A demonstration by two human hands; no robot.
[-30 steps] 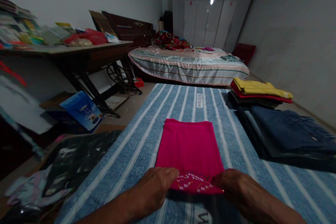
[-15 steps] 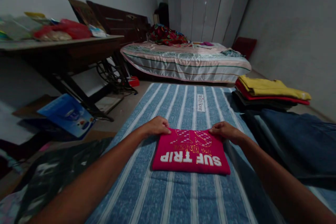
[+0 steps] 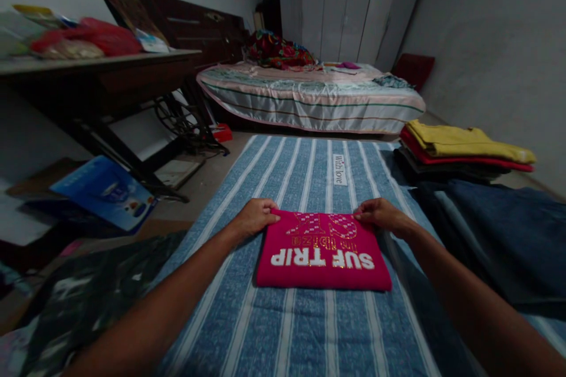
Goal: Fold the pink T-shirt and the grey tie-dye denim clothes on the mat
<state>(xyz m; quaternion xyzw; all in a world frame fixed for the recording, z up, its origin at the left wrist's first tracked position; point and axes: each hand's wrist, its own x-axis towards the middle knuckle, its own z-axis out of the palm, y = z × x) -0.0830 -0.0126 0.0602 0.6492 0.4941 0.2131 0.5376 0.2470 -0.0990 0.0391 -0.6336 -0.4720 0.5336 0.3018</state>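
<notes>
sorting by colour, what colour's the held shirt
The shirt is pink with white and gold lettering, clearest in the head view.

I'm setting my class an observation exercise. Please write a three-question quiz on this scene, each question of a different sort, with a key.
1. True or false: the left hand and the right hand both hold the pink garment at its far edge.
2. Which colour lies directly on the red garment? A: pink. B: denim blue. C: yellow.
3. Complete the wording on the white label of the striped cloth: "With ____".

Key:
1. True.
2. C, the yellow garment.
3. love.
</notes>
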